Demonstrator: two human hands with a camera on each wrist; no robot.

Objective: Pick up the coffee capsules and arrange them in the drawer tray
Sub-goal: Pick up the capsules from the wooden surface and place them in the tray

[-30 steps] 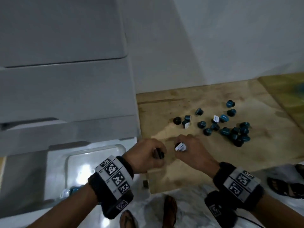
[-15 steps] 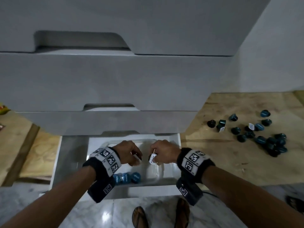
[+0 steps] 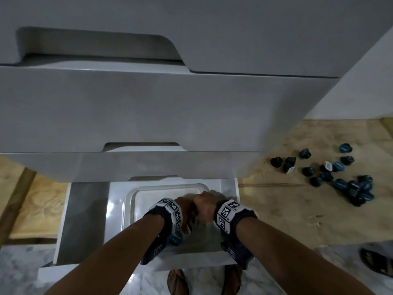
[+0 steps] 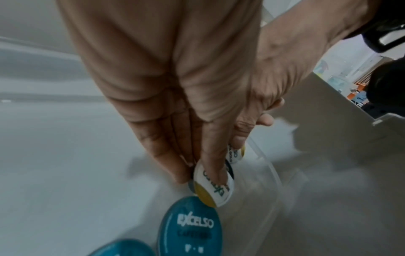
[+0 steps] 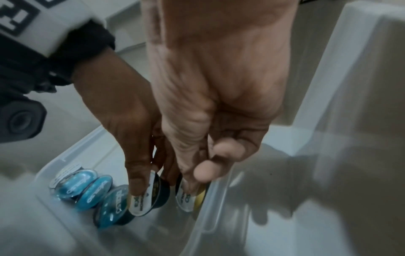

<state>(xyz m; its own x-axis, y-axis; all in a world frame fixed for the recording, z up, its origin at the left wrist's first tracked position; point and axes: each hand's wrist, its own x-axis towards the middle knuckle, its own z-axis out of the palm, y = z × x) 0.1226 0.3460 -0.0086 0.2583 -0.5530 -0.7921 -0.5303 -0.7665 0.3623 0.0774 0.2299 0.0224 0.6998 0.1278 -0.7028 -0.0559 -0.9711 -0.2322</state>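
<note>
A clear plastic tray [image 3: 131, 199] lies in the open bottom drawer [image 3: 230, 188]. Both hands are down inside it, side by side. My left hand [image 3: 184, 210] pinches a dark coffee capsule with a white lid [image 4: 213, 188] and holds it against the end of a row of blue-lidded capsules [image 5: 87, 190]. My right hand [image 3: 204, 206] pinches a second white-lidded capsule [image 5: 189, 196] just to the right, near the tray wall [image 5: 210, 218]. One blue capsule [image 3: 175, 238] shows under my left wrist. Several more capsules [image 3: 342, 179] lie loose on the wooden board at the right.
The shut upper drawer fronts [image 3: 148, 116] overhang the open drawer from behind. A wooden board [image 3: 297, 209] covers the floor on the right, another lies on the left. My sandalled feet [image 3: 177, 282] stand on marble floor below the drawer; another sandal [image 3: 378, 262] is at far right.
Both hands carried their capsules from the wooden board leftward to the drawer, then lowered into the tray beside the row of blue capsules. The view turned to face the drawers.
</note>
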